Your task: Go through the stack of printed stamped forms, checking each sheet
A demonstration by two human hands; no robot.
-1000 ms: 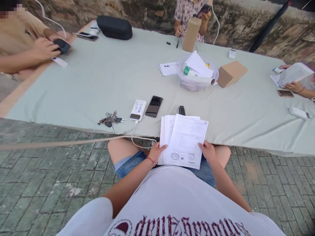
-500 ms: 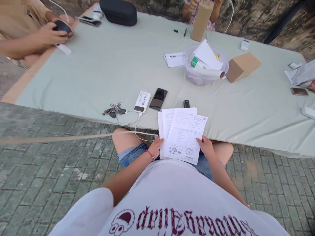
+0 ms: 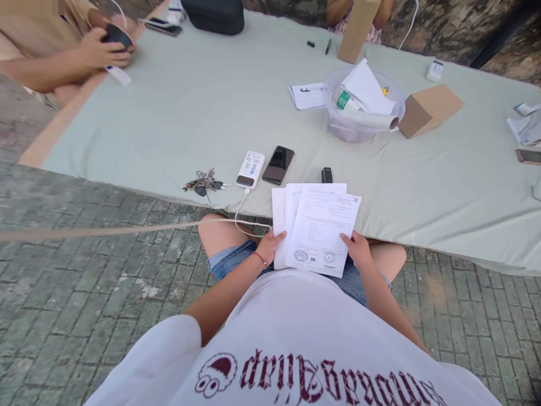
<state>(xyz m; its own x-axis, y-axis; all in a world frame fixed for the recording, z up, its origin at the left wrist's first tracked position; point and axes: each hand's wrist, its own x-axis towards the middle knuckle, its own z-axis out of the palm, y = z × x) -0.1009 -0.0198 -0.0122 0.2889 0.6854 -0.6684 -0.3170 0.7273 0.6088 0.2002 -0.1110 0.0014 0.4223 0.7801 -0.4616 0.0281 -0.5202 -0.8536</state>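
A few overlapping printed sheets of paper [image 3: 323, 234] lie fanned over my lap, the top one bearing round stamps near its lower edge. My left hand [image 3: 270, 248], with a red bracelet at the wrist, is closed on the left edge of the stack, thumb on top. On the right side, my right hand [image 3: 357, 248] pinches the edge of the top sheet. Just beyond the papers lie a small black device [image 3: 327, 175], a dark smartphone [image 3: 278, 164] and a white power bank [image 3: 250, 169] with a white cable plugged in. Keys [image 3: 205, 183] rest left of them.
A cloth-covered table [image 3: 190, 113] spans the front. On it stand a translucent basin [image 3: 355, 129] holding papers and a roll, a cardboard box [image 3: 431, 110] and a black case [image 3: 215, 14]. One person [image 3: 84, 53] sits left; another, across, is partly seen behind an upright box [image 3: 357, 34].
The view has shifted slightly, moving the table items in the picture. My left hand shows more of the lower sheets, and my right thumb sits a little further onto the top sheet.
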